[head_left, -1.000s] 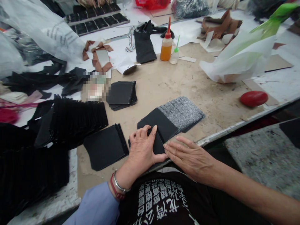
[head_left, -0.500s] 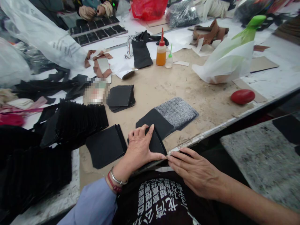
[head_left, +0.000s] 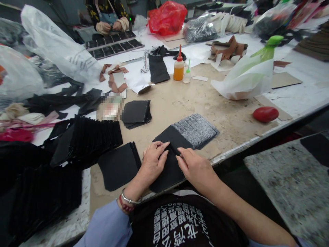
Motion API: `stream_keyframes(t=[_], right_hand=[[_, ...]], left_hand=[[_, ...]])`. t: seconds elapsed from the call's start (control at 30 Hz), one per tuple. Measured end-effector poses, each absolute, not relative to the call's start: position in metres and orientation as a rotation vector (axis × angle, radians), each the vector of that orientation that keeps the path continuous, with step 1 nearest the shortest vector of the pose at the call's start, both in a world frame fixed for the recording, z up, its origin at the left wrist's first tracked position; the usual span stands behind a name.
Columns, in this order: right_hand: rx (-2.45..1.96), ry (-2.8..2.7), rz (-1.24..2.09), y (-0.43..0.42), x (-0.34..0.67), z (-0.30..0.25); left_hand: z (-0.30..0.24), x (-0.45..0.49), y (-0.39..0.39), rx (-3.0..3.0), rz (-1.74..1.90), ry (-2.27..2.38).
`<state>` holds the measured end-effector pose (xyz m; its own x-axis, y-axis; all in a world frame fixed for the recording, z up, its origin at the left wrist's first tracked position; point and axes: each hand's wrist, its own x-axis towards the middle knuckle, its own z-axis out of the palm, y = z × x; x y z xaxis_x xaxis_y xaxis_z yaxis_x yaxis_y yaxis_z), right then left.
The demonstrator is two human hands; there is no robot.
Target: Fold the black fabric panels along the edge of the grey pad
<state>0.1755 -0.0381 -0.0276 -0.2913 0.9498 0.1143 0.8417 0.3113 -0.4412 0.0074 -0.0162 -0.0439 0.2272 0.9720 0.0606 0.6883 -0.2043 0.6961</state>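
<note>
A flat black piece (head_left: 167, 175) of leather-like sheet lies in front of me at the table's near edge, its far end overlapping a fanned stack (head_left: 196, 128) with speckled grey strips. My left hand (head_left: 155, 160) is closed at the piece's upper left, thumb and forefinger pinched along its far edge. At the upper right of that edge, my right hand (head_left: 197, 168) has its thumb and bent fingers closed on the piece. To the left of my left hand sits a neat pile of black pieces (head_left: 118, 166). Another small black pile (head_left: 136, 112) rests farther back.
Large black stacks (head_left: 87, 139) crowd the left side. A glue bottle (head_left: 178, 68) with a red tip stands beside a small green-tipped bottle (head_left: 187, 74). A red oval object (head_left: 265, 114) lies near the right edge. Across the table are a co-worker's hands (head_left: 110, 27).
My right hand has moved up and left from the table edge onto the black piece. My left hand has drawn its spread fingers together. The piece now reaches nearer to me.
</note>
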Motion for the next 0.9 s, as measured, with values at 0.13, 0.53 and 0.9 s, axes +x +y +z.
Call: stream_keyframes(t=[0.13,0.53,0.9], right_hand=[[-1.814,-2.211,0.494,-0.03,0.164,-0.029],[-1.529,-2.112,0.661,-0.05,0.178,-0.033],[-1.366,-2.195,1.058,-0.034,0.092,0.002]], left_hand=[[-0.04,0.004,-0.011,1.807,0.839,1.462],[-0.019,0.012,-0.015,1.599,0.845,1.412],[0.017,-0.073,-0.019,2.032,0.825,1.832]])
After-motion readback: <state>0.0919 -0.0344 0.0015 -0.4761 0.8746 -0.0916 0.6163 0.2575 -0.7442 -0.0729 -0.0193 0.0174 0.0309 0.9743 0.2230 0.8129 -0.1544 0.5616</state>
